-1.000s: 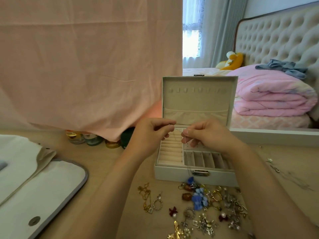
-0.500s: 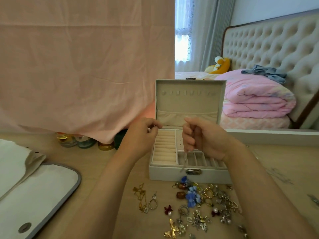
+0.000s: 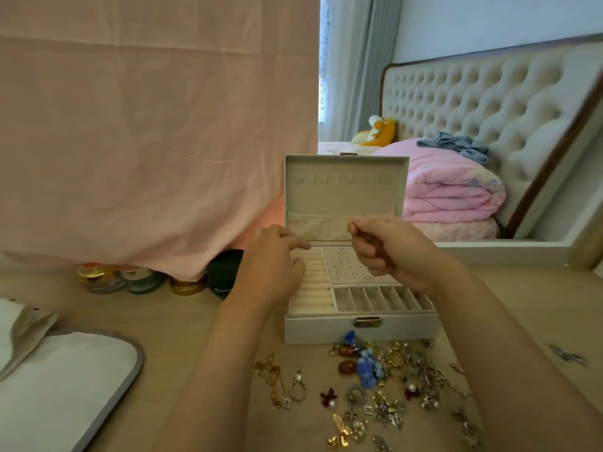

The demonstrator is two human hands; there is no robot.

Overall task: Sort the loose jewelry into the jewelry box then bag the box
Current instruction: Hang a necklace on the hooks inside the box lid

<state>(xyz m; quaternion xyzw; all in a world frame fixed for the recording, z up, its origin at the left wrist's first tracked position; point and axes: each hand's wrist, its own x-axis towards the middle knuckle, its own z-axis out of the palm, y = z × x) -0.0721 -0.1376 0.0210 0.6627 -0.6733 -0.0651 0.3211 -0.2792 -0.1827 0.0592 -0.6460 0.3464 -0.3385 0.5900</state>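
The grey jewelry box point(image 3: 359, 329) stands open in the middle of the table, its lid point(image 3: 346, 190) upright. Inside are cream ring rolls point(image 3: 315, 288), a perforated earring panel point(image 3: 346, 265) and a row of small compartments point(image 3: 378, 298). My left hand point(image 3: 274, 262) rests over the ring rolls at the box's left, fingers loosely spread, index pointing right. My right hand point(image 3: 388, 249) hovers over the earring panel, curled, pinching something small and dark that I cannot make out. Loose jewelry point(image 3: 375, 380) lies scattered in front of the box.
A white fabric bag with grey trim point(image 3: 65, 383) lies at the left front. Small jars and a dark round case point(image 3: 225, 272) sit under a hanging pink cloth point(image 3: 146, 141). A bed with folded pink quilts point(image 3: 453, 190) is behind on the right.
My hands have come apart: the left has dropped onto the ring rolls, the right has curled and lifted over the earring panel. The view has shifted right and down.
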